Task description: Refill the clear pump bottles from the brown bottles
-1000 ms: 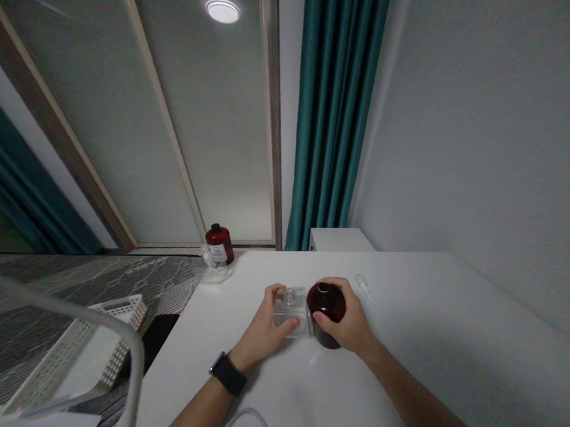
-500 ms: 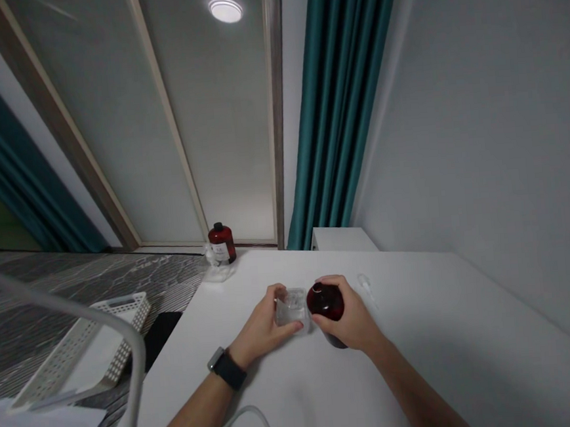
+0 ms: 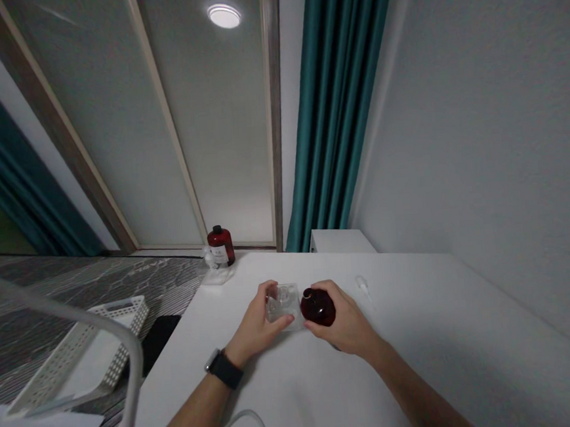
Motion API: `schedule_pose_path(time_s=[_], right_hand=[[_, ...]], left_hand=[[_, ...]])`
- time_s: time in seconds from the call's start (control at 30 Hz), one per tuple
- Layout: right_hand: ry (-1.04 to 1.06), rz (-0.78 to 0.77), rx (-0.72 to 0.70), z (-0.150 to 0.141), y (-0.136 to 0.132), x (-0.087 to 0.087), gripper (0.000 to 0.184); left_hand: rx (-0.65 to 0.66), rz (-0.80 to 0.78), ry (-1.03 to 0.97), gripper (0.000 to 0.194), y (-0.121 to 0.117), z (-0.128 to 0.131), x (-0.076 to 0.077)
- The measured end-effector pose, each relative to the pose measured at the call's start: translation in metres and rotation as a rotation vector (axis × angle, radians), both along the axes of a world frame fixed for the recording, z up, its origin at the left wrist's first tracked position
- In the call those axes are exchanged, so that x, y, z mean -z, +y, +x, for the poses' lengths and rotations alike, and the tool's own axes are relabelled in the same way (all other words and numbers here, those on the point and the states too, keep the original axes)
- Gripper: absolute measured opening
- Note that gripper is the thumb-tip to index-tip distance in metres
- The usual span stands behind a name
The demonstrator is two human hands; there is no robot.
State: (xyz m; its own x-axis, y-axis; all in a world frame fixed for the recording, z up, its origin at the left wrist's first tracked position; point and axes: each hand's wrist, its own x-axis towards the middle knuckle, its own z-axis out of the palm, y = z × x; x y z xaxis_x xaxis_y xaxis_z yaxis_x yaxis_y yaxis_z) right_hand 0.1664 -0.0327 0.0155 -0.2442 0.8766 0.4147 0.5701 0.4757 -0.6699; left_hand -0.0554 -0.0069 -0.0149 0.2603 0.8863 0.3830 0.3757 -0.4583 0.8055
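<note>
Has tipped dark bottle (uncapped, not visibly pouring) further toward clear bottle; grips former in right hand, latter in left hand.

Black watch (silver-edged), bare forearms

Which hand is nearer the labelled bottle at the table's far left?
Left. The left hand, around the clear container, is in front of and slightly right of the labelled bottle; the right hand, gripping the tilted dark bottle, is farther right.
</note>
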Motion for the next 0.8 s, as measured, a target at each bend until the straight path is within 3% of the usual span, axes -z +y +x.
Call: schedule_pose_path(time_s=[0.43,0.8], right_hand=[[-0.378,-0.083,-0.151,0.022,-0.008,-0.031,0.052],[-0.542,-0.102,-0.216,0.023,-0.007,-0.046,0.048]], left_hand=[[0.088,0.126,0.290,0.074,-0.008,0.006,0.005],[0.133,0.109,0.301,0.074,-0.014,0.012,-0.004]])
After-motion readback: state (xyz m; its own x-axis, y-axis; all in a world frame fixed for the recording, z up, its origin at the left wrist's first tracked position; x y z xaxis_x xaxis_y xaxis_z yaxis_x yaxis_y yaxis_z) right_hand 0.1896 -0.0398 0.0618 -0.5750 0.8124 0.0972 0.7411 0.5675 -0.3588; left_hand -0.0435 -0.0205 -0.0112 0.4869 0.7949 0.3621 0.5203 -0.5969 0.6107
